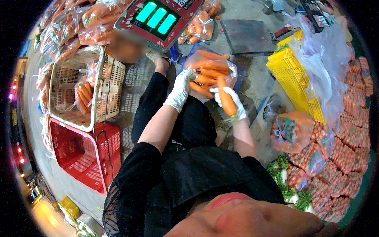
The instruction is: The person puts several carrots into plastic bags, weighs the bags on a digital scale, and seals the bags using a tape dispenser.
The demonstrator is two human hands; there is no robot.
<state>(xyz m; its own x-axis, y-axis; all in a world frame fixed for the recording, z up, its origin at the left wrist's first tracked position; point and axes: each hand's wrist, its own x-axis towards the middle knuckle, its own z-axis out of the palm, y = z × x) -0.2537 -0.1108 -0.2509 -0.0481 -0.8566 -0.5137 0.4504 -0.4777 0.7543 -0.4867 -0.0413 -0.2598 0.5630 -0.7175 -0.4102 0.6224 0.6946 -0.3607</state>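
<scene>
A clear plastic bag (232,71) of carrots lies open on a blue platform (239,81) in front of me. Several carrots (211,73) rest inside it, side by side. My left hand (182,86), in a white glove, pinches the bag's left edge. In my right hand (238,106), also gloved, is a large carrot (226,96). It is held lengthwise beside the bag's right side, its stem end toward me.
A red digital scale display (173,33) stands beyond the bag. On the left are a white crate (96,114) with bagged carrots, a red crate (108,158) and piled bags (96,17). Rightward are a yellow crate (294,79) and stacked net sacks (343,158).
</scene>
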